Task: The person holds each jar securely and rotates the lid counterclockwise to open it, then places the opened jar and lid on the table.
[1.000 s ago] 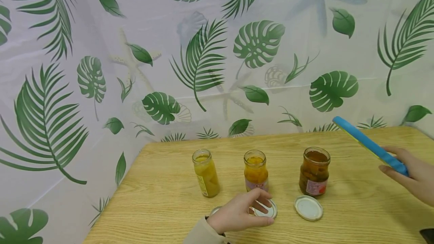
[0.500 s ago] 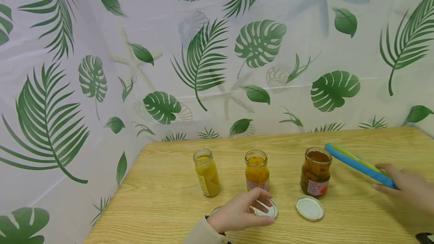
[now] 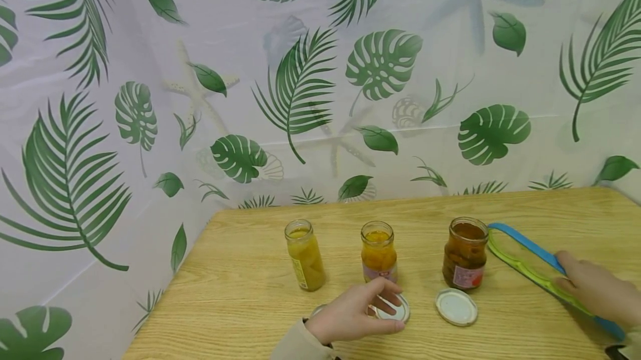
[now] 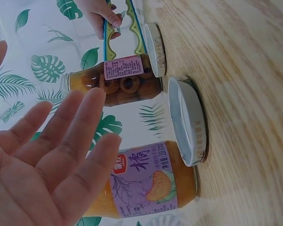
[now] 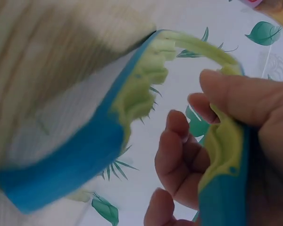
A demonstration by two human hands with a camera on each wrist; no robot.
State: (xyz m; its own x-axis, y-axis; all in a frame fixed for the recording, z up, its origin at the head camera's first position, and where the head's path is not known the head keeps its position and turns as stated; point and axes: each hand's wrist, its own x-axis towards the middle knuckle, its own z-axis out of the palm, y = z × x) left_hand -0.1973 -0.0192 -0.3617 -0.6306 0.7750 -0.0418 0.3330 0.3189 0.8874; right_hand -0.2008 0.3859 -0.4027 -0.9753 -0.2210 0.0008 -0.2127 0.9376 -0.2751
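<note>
On table, by 3 open jars: I hold opener flat.
R hand (image 3: pixel 596 293) clasps jar opener (image 3: pixel 526 262) w/ handles spread; L hand (image 3: pixel 353 315) relaxed over lid (image 3: pixel 395 310), steadying it.

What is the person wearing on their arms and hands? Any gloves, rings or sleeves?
Both hands are bare: no gloves or rings show. The left hand comes out of a beige long sleeve ending at the wrist. At the right hand, only a sliver of light cuff shows at the frame edge.
</note>
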